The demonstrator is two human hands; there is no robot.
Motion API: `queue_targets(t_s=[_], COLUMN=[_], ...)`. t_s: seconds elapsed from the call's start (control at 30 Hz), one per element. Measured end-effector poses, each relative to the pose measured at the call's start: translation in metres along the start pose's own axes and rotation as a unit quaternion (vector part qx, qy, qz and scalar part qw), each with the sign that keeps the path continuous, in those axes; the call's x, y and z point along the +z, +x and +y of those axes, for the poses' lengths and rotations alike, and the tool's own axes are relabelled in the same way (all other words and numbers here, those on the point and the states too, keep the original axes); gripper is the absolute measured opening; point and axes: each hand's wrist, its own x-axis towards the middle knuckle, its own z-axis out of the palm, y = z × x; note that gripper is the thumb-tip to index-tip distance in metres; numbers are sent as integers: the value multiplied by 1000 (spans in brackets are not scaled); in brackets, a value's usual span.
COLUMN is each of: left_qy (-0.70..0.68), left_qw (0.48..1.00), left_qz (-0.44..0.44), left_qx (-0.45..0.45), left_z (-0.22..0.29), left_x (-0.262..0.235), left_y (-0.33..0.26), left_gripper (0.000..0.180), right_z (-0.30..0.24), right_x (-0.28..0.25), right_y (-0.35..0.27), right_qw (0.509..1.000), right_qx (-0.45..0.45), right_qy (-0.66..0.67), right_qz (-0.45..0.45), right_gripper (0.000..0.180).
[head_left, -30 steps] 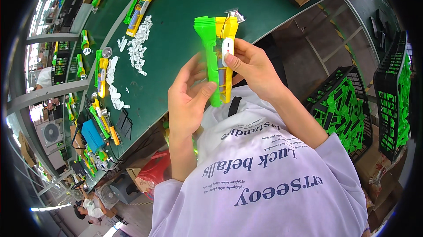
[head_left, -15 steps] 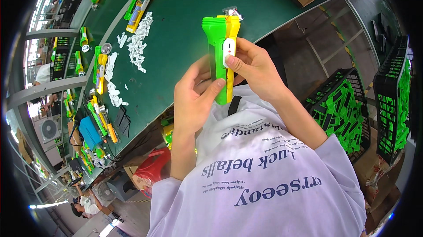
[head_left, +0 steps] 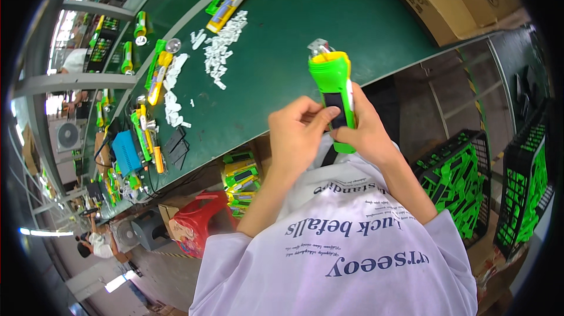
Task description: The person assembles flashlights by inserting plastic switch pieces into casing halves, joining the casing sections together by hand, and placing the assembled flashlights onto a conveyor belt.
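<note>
A blue box [head_left: 126, 152] is lying at nine o'clock on the green table [head_left: 282, 63], ringed by green and yellow parts too small to make out. White scraps [head_left: 226, 40] are lying scattered at eleven o'clock.

The left hand [head_left: 298, 135] is coming up from six o'clock with the wrist bent, its fingers curled and the thumb pressing on the dark panel of the green flashlight [head_left: 336, 90]; how firmly it is gripping cannot be told. The flashlight is standing nearly upright near centre, head pointing to twelve o'clock, over the table's near edge; its lower end is hiding between both hands, and the silver piece behind its head is partly covered.

The right hand [head_left: 369, 134] is wrapping the body from behind, fingers closed around it, fingertips hidden.

At three o'clock, black crates [head_left: 455, 190] of green parts are sitting half cut off by the rim.
</note>
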Motion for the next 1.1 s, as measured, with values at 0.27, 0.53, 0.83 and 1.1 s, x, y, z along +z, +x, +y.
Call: queue_targets(t_s=[0.27, 0.53, 0.83, 1.1], left_qy=[269, 505, 446, 509], left_qw=[944, 816, 872, 852], left_qz=[71, 93, 183, 119], left_qx=[177, 264, 87, -21], left_z=[10, -33, -20, -63], left_x=[-55, -165, -269, -323], left_y=[32, 128, 105, 77], left_gripper=[12, 19, 17, 24], right_z=[-3, -14, -12, -8], right_x=[8, -4, -19, -14], right_y=[9, 9, 5, 10], right_qw=[995, 985, 978, 985], right_qx=[50, 57, 63, 68], right_qy=[50, 131, 130, 121], right_qz=[76, 92, 149, 98], right_gripper=[42, 46, 47, 46])
